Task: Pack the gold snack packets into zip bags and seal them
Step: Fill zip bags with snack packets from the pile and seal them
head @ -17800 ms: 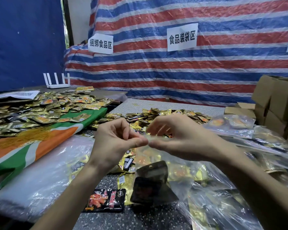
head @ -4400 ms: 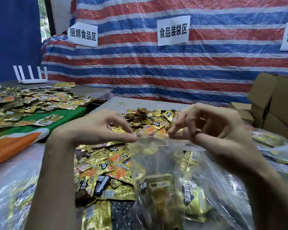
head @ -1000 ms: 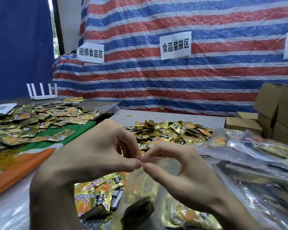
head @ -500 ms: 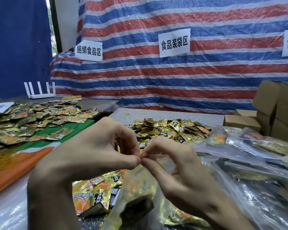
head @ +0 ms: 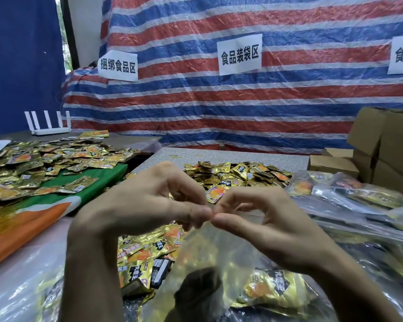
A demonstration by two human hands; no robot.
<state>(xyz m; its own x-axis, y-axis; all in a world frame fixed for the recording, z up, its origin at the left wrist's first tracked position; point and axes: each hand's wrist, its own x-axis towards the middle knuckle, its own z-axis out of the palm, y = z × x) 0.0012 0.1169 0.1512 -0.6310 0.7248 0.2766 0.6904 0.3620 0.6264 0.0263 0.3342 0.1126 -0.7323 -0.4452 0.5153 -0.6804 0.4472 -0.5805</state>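
At the near edge of the table, the left hand [head: 137,205] and the right hand [head: 272,224] meet tip to tip. Each pinches the top edge of a clear zip bag [head: 219,252] between thumb and forefinger, with the other fingers curled behind. The bag hangs down from that pinch toward the near side. Inside it lie gold snack packets [head: 270,287] (one shows a black label over an orange picture) and a dark shape lower down that I cannot make out. I cannot tell whether the bag's strip is pressed closed.

Just left of the bag, under the left wrist, sits a small heap of loose packets [head: 147,252]. A bigger far pile [head: 237,175] lies beyond the hands. To the right, filled bags [head: 358,198] are stacked flat, with cardboard boxes [head: 386,145] behind them. On the left, more packets are scattered over a green and orange cloth [head: 98,189], and a white router [head: 49,123] stands at the far end. A striped tarp [head: 219,101] with paper signs [head: 239,54] covers the far wall.
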